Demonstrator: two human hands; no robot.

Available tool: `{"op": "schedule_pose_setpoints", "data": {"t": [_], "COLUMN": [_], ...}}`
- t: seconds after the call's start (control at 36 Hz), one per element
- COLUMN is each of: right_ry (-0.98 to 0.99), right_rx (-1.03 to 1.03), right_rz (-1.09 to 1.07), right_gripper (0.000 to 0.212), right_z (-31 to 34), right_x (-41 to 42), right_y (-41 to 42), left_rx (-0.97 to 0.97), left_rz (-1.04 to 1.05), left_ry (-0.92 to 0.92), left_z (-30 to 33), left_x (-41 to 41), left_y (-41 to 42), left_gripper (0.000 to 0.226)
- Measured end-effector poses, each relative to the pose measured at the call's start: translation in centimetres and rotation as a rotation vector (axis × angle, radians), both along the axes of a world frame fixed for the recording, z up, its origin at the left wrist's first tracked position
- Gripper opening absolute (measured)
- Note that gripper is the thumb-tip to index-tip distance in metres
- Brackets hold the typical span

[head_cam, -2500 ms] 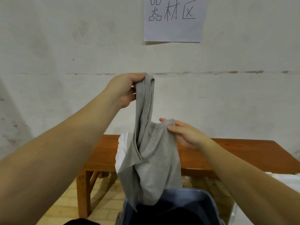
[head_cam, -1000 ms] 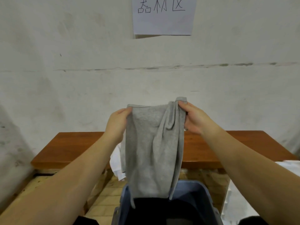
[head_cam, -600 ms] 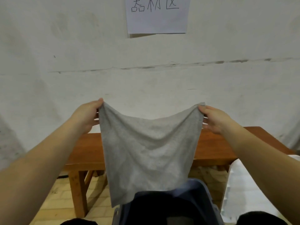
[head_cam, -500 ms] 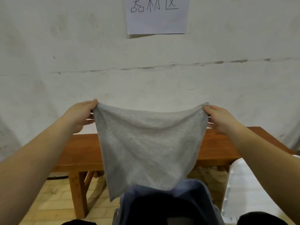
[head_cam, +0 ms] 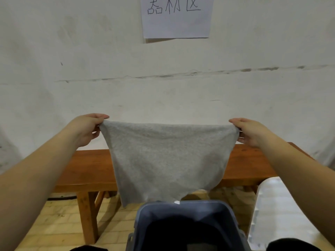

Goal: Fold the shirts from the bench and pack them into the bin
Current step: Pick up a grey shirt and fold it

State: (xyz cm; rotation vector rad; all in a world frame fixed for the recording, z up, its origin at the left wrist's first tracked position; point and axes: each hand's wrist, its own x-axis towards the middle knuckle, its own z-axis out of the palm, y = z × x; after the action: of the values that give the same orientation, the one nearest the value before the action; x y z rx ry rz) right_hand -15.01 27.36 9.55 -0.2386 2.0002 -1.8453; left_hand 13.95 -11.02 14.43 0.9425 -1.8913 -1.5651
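A grey shirt (head_cam: 166, 160) hangs stretched flat in the air between my two hands, in front of the wooden bench (head_cam: 87, 171). My left hand (head_cam: 85, 129) pinches its upper left corner and my right hand (head_cam: 252, 131) pinches its upper right corner. The shirt's lower edge hangs just above the far rim of the blue-grey bin (head_cam: 181, 208), which stands below me with something dark inside. The shirt hides the middle of the bench.
A white wall with a paper sign (head_cam: 175, 17) rises behind the bench. A white object (head_cam: 275, 214) stands at the right of the bin. Yellow brick floor (head_cam: 59, 220) shows under the bench at left.
My hands moved apart and spread the bunched grey shirt out flat. The top edge has been pulled taut and the shirt has lifted slightly above the bin.
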Motion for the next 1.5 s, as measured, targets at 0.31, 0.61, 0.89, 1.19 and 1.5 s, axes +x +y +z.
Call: {"op": "schedule_pose_setpoints", "data": {"t": [0.31, 0.61, 0.89, 1.19, 1.5], "right_ry": [0.151, 0.562, -0.028, -0.171, 0.14], "right_rx": [-0.008, 0.514, -0.457, -0.709, -0.729], "right_rz": [0.167, 0.011, 0.055, 0.084, 0.528], "right_gripper": [0.029, 0.011, 0.032, 0.031, 0.026], "right_z": [0.8, 0.1, 0.0, -0.5, 6.0], "right_x": [-0.4, -1.4, -1.4, 0.9, 6.5], "right_y": [0.7, 3.1, 2.4, 0.5, -2.9], "left_rx": [-0.155, -0.817, -0.15, 0.367, 0.168], "left_rz": [-0.122, -0.003, -0.131, -0.147, -0.776], "left_ry": [-0.051, -0.354, 0.122, 0.602, 0.638], "left_z": [-0.9, -0.9, -1.5, -3.6, 1.6], "left_x": [-0.2, -0.8, -1.0, -2.7, -4.0], "left_y": [0.5, -0.1, -0.3, 0.6, 5.7], "left_gripper": [0.028, 0.016, 0.024, 0.043, 0.025]}}
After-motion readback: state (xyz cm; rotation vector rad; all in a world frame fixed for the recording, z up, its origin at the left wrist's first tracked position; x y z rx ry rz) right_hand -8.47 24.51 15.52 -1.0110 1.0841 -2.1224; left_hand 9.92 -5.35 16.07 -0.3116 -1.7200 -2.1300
